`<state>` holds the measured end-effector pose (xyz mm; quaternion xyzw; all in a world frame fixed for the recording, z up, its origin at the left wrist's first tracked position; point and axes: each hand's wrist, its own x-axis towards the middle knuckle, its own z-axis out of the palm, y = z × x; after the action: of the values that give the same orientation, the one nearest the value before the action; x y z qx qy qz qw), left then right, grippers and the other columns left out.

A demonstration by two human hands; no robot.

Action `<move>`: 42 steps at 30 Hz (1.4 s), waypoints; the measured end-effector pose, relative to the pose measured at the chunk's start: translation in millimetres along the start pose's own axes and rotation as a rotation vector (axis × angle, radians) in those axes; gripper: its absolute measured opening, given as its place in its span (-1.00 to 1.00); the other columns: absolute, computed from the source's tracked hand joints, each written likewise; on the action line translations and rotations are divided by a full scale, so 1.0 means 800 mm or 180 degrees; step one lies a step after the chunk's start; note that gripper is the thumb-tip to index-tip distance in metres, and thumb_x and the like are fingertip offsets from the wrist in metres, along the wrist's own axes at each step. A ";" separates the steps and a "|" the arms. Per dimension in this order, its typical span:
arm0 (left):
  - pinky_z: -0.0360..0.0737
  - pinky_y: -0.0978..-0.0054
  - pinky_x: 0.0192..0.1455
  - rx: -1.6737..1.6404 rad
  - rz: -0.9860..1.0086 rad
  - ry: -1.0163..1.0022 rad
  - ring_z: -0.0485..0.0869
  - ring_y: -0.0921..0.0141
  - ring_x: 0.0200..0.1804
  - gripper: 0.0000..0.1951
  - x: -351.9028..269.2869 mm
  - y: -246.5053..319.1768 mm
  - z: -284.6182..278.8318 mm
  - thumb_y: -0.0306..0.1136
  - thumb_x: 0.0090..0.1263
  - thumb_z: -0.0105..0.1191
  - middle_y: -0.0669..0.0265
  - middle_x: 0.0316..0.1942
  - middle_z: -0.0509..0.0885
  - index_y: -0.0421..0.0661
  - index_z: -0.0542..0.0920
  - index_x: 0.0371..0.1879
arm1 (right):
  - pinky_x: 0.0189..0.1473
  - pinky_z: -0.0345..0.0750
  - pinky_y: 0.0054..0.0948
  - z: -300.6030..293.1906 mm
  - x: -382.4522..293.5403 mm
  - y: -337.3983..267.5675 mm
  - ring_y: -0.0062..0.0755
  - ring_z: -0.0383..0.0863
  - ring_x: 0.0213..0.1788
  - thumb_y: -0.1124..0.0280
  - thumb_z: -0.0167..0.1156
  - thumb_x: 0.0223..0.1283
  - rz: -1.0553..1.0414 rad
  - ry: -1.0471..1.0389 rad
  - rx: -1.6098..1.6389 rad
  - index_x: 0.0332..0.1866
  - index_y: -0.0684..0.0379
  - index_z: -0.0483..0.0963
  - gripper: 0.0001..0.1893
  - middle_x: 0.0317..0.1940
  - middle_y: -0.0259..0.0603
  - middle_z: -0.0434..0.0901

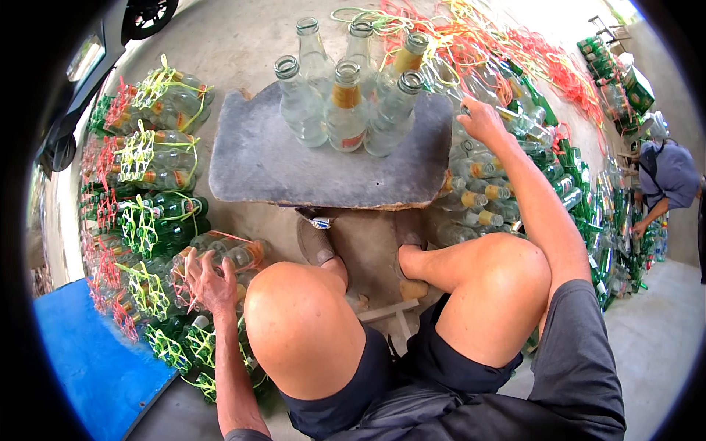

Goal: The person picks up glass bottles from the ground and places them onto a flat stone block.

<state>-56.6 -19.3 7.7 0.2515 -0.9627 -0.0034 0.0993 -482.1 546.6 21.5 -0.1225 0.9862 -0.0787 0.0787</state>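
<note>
Several clear glass bottles (300, 110) stand upright and close together on a worn dark board (265, 165) before my knees. Some have gold neck labels. My left hand (212, 281) lies with spread fingers on a bundle of clear bottles (242, 253) tied with pink string, left of my knee; whether it grips the bundle is unclear. Beyond the board's right edge, my right hand (482, 122) has its fingers curled around what looks like a clear glass bottle (458, 95) among loose bottles. My fingers hide part of it.
Tied bundles of clear and green bottles (160, 206) line the left, beside a blue panel (99, 353). Loose bottles (491, 193) crowd the right. A heap of red and yellow string (529, 47) lies behind. A person (667, 171) bends over bottles at far right. A vehicle wheel (148, 16) shows top left.
</note>
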 end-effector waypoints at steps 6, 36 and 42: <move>0.37 -0.10 0.67 -0.0006 0.0006 -0.0012 0.41 -0.05 0.62 -0.61 0.002 0.001 -0.001 -0.16 0.43 0.35 0.05 0.56 0.51 -0.06 0.78 0.16 | 0.26 0.62 0.12 0.007 -0.003 0.019 0.33 0.74 0.23 0.17 0.44 0.35 0.0226 0.0274 0.0164 0.17 0.22 0.66 -0.58 0.09 0.24 0.78; 0.36 -0.06 0.69 -0.0063 -0.0023 0.0097 0.39 -0.06 0.64 -0.57 0.000 0.001 -0.006 -0.14 0.38 0.40 0.06 0.54 0.53 -0.06 0.79 0.16 | -0.35 0.44 -0.35 -0.307 -0.224 -0.114 -0.51 0.50 -0.47 0.29 0.41 0.43 -0.0378 0.1192 0.0406 0.00 0.21 0.69 -0.78 -0.54 -0.22 0.56; 0.37 -0.07 0.67 -0.0131 -0.0071 0.0116 0.38 -0.05 0.64 -0.58 -0.005 -0.003 -0.007 -0.14 0.39 0.38 0.09 0.55 0.52 -0.06 0.78 0.16 | -0.43 0.29 -0.44 -0.292 -0.248 -0.203 -0.64 0.32 -0.50 0.44 0.47 0.38 -0.0893 0.0843 0.0976 -0.02 0.22 0.67 -0.82 -0.57 -0.39 0.39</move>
<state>-50.7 -18.9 12.4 0.2601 -0.9576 -0.0197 0.1219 -296.0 473.5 304.3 -0.2334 0.9378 -0.2530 -0.0453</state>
